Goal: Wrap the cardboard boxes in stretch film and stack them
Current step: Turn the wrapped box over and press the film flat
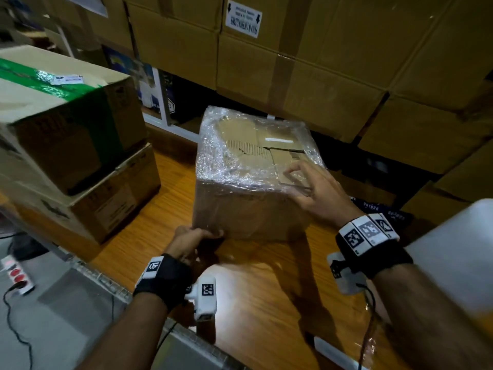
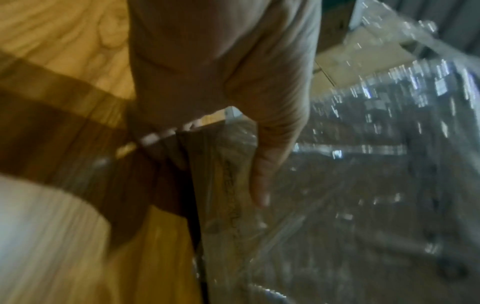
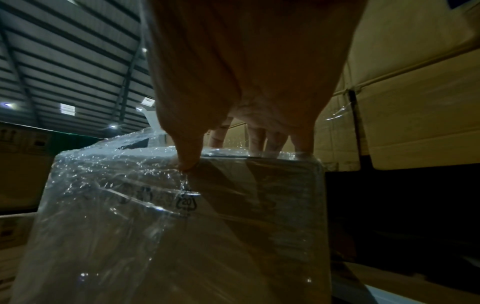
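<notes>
A cardboard box [image 1: 248,209] wrapped in clear stretch film stands on the wooden table [image 1: 253,289]; the film bunches and shines over its top. My left hand [image 1: 205,233] grips the box's lower near-left corner, its fingers curled under the edge and the thumb on the side face [image 2: 259,164]. My right hand [image 1: 301,182] holds the top near-right corner, with the fingers spread over the film on top and the thumb pressed on the front face [image 3: 187,162]. In the right wrist view the box [image 3: 155,226] looks tilted.
Two unwrapped cartons [image 1: 66,134] are stacked at the left of the table. Large taped cartons [image 1: 320,62] form a wall close behind. A blurred white object [image 1: 453,257] is at the right edge. A power strip [image 1: 16,273] with cables lies on the floor at the left.
</notes>
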Available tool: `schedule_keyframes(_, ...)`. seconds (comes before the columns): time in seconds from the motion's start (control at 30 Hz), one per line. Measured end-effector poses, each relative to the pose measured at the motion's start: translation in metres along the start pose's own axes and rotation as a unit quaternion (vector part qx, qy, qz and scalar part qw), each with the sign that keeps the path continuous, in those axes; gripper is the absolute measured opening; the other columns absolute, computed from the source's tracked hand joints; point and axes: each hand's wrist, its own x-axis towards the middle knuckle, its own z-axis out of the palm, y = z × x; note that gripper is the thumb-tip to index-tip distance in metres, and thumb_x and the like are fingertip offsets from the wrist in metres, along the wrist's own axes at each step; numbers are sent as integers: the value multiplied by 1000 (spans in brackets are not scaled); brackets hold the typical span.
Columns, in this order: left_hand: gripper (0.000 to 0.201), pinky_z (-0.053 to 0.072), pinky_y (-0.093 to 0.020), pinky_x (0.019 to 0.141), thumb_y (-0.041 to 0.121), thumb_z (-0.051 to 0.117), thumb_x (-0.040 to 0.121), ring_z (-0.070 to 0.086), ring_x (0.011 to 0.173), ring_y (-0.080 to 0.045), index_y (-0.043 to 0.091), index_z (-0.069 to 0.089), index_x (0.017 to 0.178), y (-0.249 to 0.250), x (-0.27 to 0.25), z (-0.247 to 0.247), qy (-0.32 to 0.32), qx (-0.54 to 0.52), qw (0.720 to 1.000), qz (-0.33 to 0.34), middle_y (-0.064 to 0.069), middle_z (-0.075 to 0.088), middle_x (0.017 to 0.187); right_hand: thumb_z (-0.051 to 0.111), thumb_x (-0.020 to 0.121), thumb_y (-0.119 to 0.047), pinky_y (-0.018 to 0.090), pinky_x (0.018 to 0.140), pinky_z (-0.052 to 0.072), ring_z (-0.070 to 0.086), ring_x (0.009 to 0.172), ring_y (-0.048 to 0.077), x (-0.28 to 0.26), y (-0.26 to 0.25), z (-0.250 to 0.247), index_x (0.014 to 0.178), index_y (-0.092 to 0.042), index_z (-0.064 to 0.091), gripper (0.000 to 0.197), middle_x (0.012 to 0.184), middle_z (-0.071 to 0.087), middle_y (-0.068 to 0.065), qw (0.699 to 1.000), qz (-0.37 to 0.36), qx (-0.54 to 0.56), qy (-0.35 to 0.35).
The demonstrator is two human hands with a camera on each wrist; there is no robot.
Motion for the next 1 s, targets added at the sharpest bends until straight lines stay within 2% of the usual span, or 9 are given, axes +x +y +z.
schedule_keyframes(0.07, 59, 61, -30, 61, 9, 96, 64, 78, 77, -24, -1, 66, 114, 2, -10, -6, 3, -68, 996, 51, -23, 76, 104, 70, 96, -38, 46, 105, 42, 45, 122, 9, -9, 3, -4, 123, -36, 55, 31, 136, 48, -17, 999, 12, 30, 6)
schedule_keyframes(0.17, 111, 59, -41, 93, 22, 105, 49, 72, 111, -21, 14, 45, 142, 6, -26, -16, 20, -93, 982, 162, -8, 69, 128, 66, 96, -49, 38, 88, 50, 53, 114, 8, -30, 4, -12, 115, -42, 53, 24, 130, 52, -17, 995, 25, 96, 21)
schedule_keyframes(0.3, 108, 55, -27, 97, 6, 89, 69, 60, 126, -9, 27, 21, 149, 33, -64, -13, 48, -91, 939, 327, 6, 49, 144, 60, 99, -45, 27, 77, 49, 57, 107, -5, -65, 10, -10, 112, -37, 51, 18, 121, 59, -17, 979, 39, 196, 46)
schedule_keyframes(0.47, 83, 51, -35, 108, 5, 89, 76, 52, 138, -15, 10, 32, 137, 54, -78, 6, 44, 10, 874, 484, -5, 45, 148, 58, 101, -40, 21, 73, 54, 66, 100, 1, -108, 24, 14, 115, -32, 53, 17, 113, 65, -10, 939, 111, 316, 77)
schedule_keyframes(0.53, 60, 51, -42, 109, 5, 85, 81, 46, 143, -15, 15, 46, 125, 51, -80, 16, 34, 72, 858, 507, 0, 44, 152, 58, 102, -34, 18, 70, 53, 65, 96, -3, -121, 32, 24, 113, -31, 52, 13, 113, 64, -7, 931, 140, 325, 91)
schedule_keyframes(0.63, 42, 49, -40, 112, 7, 79, 87, 41, 146, -10, 21, 56, 119, 36, -83, 27, -5, 124, 857, 501, 10, 42, 154, 60, 102, -33, 26, 82, 53, 64, 103, 0, -138, 46, 37, 113, -36, 53, 14, 114, 66, -10, 922, 176, 333, 89)
schedule_keyframes(0.8, 23, 51, -34, 109, 33, 73, 91, 48, 137, -6, 22, 62, 109, 20, -92, 36, -21, 135, 872, 471, 11, 49, 145, 64, 100, -36, 14, 80, 50, 57, 105, -12, -159, 52, 43, 122, -42, 53, 25, 122, 60, -22, 937, 205, 275, 70)
schedule_keyframes(0.9, 31, 51, -40, 109, 45, 72, 90, 48, 135, -7, 25, 69, 113, 12, -96, 34, -18, 151, 888, 434, 13, 46, 145, 73, 92, -28, 44, 92, 57, 57, 113, 10, -168, 54, 52, 112, -44, 57, 30, 126, 56, -11, 938, 246, 230, 81)
schedule_keyframes(1.0, 64, 45, -30, 109, 53, 82, 75, 39, 142, -5, 28, 63, 131, 0, -101, 28, -29, 182, 890, 417, 14, 36, 154, 77, 89, -19, 41, 78, 60, 66, 92, 14, -176, 48, 60, 100, -34, 59, 27, 101, 67, -5, 921, 271, 257, 115)
